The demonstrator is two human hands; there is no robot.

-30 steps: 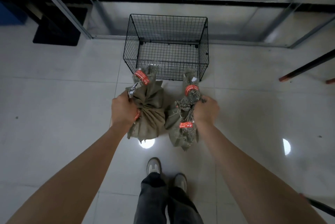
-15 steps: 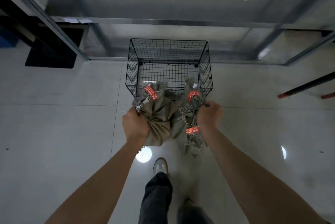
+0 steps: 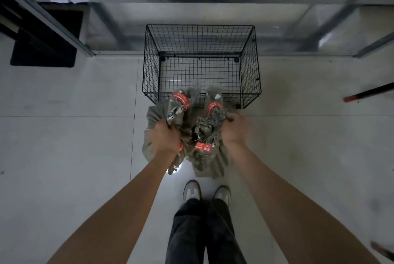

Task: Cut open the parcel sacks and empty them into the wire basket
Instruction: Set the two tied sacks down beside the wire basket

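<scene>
On the pale tiled floor (image 3: 64, 146), seen from the head camera, a black wire basket (image 3: 249, 76) stands with its far side near a metal rail along the wall. Its mesh walls are upright and its mesh bottom shows bare; no parcel lies inside that can be made out.

Just in front of the basket's near edge, two grey-green parcel sacks are held up side by side, touching each other. The left hand (image 3: 165, 138) is clenched in a fist around the gathered neck of the left sack (image 3: 153, 118), whose tied top, wrapped in a red band (image 3: 181, 99), leans over the basket's near rim. The right hand (image 3: 235, 128), somewhat blurred, is closed around the bunched neck of the right sack (image 3: 213, 163); its frayed top carries a second red band (image 3: 213, 107) and also reaches the basket's near edge. A red label (image 3: 202, 148) sits lower on this sack. Both sacks are tied shut, so their contents cannot be seen.

Below the sacks, two light shoes (image 3: 191, 190) and dark trouser legs (image 3: 204, 231) stand on the floor. A black mat (image 3: 44, 50) lies toward the floor's far left corner.
</scene>
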